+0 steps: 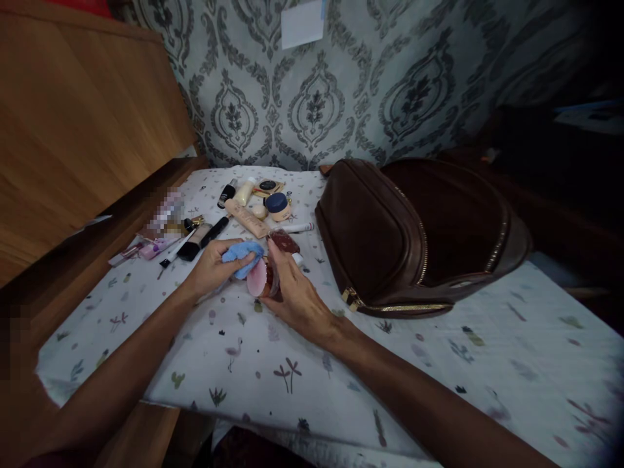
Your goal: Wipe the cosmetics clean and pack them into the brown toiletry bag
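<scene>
Printed tablecloth (pixel 331 390): it lies under everything we are handling.
Brown bag (pixel 365 221): on our right, apart from both hands; we cannot make out whether anything is inside.
Right hand (pixel 295 292): curled around the pink-topped container, fingers fairly straight along its side.
Left hand (pixel 214 266): closed on a bunched cloth, thumb over it.
Blue cloth (pixel 238 259): bunched at the container's near-left edge, apparently touching it; we judge a wipe to be under way.
Beige tube (pixel 246 218): lying beyond our hands among other cosmetics; nothing marks it as wiped or unwiped.
Blue-lidded jar (pixel 278 207): upright beside that tube, its turn equally unclear to us.
Pink-topped container (pixel 257 278): between our hands over the tablecloth, tilted with its pink face towards the left; while we hold it, we judge this piece unfinished.
</scene>
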Available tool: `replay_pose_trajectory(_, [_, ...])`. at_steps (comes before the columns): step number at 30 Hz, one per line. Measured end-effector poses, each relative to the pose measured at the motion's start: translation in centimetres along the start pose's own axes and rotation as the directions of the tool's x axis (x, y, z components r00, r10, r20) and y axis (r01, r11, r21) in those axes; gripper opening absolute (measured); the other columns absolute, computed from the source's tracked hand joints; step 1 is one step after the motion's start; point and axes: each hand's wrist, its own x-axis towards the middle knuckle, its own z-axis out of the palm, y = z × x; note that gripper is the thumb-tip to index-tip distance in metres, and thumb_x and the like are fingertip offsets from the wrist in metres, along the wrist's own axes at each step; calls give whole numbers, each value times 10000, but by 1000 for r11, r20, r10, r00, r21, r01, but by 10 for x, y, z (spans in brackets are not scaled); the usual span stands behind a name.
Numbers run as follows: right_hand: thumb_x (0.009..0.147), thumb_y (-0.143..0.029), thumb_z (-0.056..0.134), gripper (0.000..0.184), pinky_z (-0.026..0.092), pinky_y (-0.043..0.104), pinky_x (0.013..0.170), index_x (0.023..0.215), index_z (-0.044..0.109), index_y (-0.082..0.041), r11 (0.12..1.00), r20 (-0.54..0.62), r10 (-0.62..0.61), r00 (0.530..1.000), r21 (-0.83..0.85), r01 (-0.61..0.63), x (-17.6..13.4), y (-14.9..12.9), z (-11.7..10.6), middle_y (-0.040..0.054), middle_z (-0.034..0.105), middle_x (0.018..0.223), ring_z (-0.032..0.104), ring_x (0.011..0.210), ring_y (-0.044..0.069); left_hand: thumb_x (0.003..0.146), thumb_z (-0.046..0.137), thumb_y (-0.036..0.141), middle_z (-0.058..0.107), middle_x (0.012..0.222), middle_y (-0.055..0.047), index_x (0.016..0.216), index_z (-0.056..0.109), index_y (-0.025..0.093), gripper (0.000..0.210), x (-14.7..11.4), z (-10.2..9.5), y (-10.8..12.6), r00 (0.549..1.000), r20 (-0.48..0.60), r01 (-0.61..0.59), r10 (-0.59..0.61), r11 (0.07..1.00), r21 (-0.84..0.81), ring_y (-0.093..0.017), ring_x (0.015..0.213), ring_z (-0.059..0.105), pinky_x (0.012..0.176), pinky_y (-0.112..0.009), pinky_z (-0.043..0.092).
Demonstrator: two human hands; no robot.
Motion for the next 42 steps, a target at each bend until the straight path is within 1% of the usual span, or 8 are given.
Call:
replay_pose_trajectory(6, [736,-163,778,1112,451,506,1095,1568,51,-291,996,-22,74,997,43,-73,0,5,4,161,394,1466,440,1372,319,812,704,456,548,576,35,730,657,146,324,4,-7,-9,999,23,40,-40,999,-19,-90,527,482,513,-208,414])
replay_pose_trajectory(11, [704,-239,811,832,455,472,1095,1425,396,-232,990,5,119,993,82,-119,3,8,3,134,452,1396,501,1313,293,792,722,467,592,626,24,801,699,143,325,4,-13,-14,998,27,59,-58,998,-8,-101,550,516,530,-219,432])
replay_pose_trajectory(13, [687,-255,815,756,456,479,1081,1349,453,-212,988,15,117,993,98,-118,4,7,0,139,478,1372,516,1293,299,790,716,483,593,622,21,796,700,143,340,3,-13,-12,998,33,53,-53,999,8,-109,554,527,533,-225,441])
replay_pose_trajectory(16, [670,-244,812,744,490,458,1010,1311,436,-203,976,58,149,987,153,-156,5,2,-4,135,551,1304,565,1222,294,806,693,498,587,603,17,781,689,143,356,1,-10,-8,998,50,41,-43,999,31,-118,550,533,532,-233,447])
replay_pose_trajectory(20, [671,-234,793,681,536,355,805,1244,427,-198,930,139,241,960,248,-270,7,-6,-9,65,643,1079,656,936,218,816,680,486,567,604,20,739,653,144,352,-1,-8,-2,999,50,6,-9,998,58,-113,552,514,524,-224,423])
replay_pose_trajectory(32, [617,-314,794,566,441,298,658,1042,432,-221,914,172,304,937,224,-338,9,-12,-14,9,600,921,572,744,163,858,661,377,459,629,44,682,540,168,298,-5,-4,11,985,131,-115,108,992,48,-87,559,433,507,-208,350])
replay_pose_trajectory(37, [618,-406,813,578,436,299,641,1022,439,-231,900,174,349,921,210,-381,11,-12,-16,-10,602,868,568,723,162,870,649,315,449,663,35,674,516,169,278,-5,-4,14,961,150,-245,231,966,82,-90,567,440,508,-218,346])
replay_pose_trajectory(42, [673,-491,784,562,455,321,671,1050,458,-231,892,138,356,924,246,-380,11,-8,-17,3,618,886,585,763,180,880,628,230,438,693,30,697,489,177,236,-2,-3,12,893,157,-444,422,883,151,-100,612,436,564,-233,357])
